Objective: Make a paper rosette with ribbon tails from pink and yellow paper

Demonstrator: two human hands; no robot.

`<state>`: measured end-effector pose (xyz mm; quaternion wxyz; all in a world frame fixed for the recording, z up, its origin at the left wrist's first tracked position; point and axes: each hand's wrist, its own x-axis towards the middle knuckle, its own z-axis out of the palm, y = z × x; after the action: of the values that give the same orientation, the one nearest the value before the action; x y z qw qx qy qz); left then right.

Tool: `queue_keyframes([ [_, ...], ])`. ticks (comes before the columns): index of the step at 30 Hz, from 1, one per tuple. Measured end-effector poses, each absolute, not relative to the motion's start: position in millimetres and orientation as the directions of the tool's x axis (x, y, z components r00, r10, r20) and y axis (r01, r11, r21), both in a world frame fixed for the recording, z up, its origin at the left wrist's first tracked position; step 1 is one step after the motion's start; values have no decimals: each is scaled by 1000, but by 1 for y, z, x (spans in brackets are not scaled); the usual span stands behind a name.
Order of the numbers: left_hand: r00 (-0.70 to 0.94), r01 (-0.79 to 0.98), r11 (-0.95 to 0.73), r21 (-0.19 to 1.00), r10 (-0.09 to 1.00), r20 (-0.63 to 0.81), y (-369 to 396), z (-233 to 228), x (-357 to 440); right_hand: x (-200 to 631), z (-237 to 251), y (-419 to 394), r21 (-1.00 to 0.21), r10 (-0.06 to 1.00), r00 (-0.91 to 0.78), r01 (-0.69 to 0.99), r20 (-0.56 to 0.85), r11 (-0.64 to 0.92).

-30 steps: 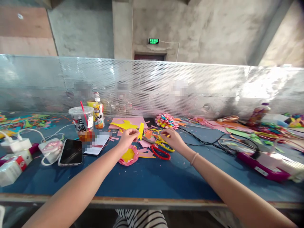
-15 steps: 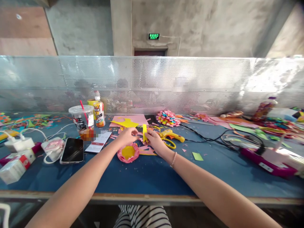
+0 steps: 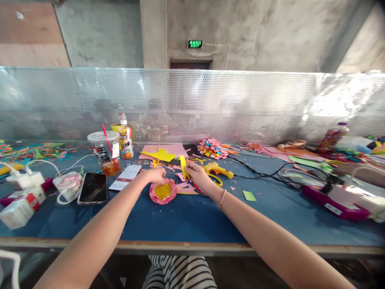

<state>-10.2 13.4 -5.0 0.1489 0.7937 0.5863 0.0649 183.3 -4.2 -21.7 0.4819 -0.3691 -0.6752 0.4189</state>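
My right hand [image 3: 197,176] pinches a narrow yellow paper strip [image 3: 183,166] and holds it upright over the blue table [image 3: 186,220]. My left hand [image 3: 155,176] rests with curled fingers at the far edge of a pink paper flower with a yellow centre [image 3: 163,191], which lies flat on the table; whether it grips the flower I cannot tell. Pink and yellow paper scraps [image 3: 185,188] lie under and around both hands. A yellow glue gun [image 3: 218,170] lies just right of my right hand.
A drink cup with a red straw [image 3: 104,151], a bottle [image 3: 125,141], a dark phone [image 3: 93,187], chargers and cables [image 3: 27,178] sit at the left. A multicoloured paper flower [image 3: 212,148], black cables [image 3: 270,174] and a magenta device [image 3: 333,200] lie right. A perforated metal screen [image 3: 192,104] closes the back.
The yellow strip passed from my left hand to my right hand. My right hand came left away from the scissors; my left hand dropped to the pink flower.
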Motion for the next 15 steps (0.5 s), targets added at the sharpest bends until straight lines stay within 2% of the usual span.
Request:
queue_keyframes([
  [3, 308, 929, -272, 249, 944, -118, 13, -4, -6, 184, -25, 1, -924, 898, -262, 57, 353, 379],
  [5, 330, 915, -290, 280, 938, -106, 15, -4, -6, 185, -26, 3, -926, 897, -261, 28, 357, 377],
  [7, 350, 881, -292, 373, 932, -98, 18, -4, -8, 187, -24, 2, -926, 894, -253, -19, 370, 378],
  [11, 410, 734, -254, 630, 905, -113, 20, -4, -14, 191, -14, -8, -906, 866, -271, -166, 421, 389],
  [15, 443, 613, -160, 773, 881, -169, 14, -2, -14, 194, -8, -15, -890, 840, -309, -250, 447, 382],
])
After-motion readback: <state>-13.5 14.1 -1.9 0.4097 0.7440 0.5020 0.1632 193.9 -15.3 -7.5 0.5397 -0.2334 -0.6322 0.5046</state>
